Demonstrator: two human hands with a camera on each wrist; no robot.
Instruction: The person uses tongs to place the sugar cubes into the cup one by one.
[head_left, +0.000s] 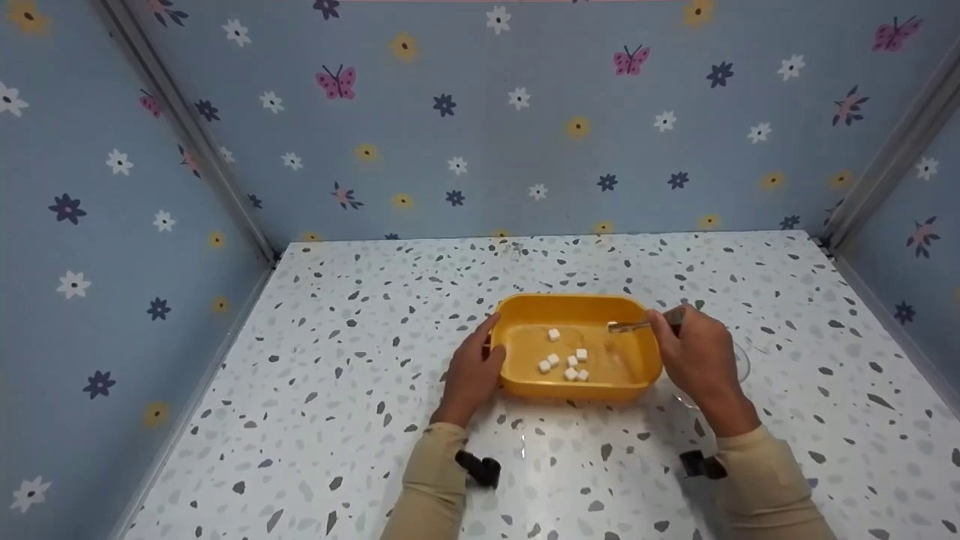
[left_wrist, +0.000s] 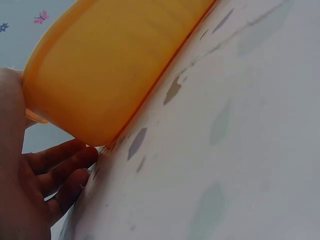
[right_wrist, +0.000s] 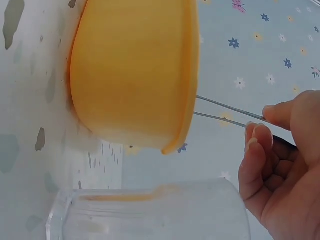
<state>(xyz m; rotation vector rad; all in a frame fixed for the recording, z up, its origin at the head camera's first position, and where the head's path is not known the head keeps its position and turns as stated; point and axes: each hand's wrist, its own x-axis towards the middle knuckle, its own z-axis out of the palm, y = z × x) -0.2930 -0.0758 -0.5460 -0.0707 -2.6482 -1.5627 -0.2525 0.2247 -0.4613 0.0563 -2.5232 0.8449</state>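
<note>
A yellow plastic tub with several small white cubes on its floor stands on the speckled table. My left hand holds its left end, thumb at the rim; in the left wrist view the other fingers lie low beside the tub's wall. Over the tub's right end, my right hand pinches metal tweezers between thumb and fingers. Their tips point left inside the tub, and something white shows there, too small to tell whether it is a gripped cube. The right wrist view shows the tweezers' two arms apart.
A clear glass cup stands just right of the tub, mostly hidden under my right hand in the head view. Flower-patterned walls close off the table at the back and both sides.
</note>
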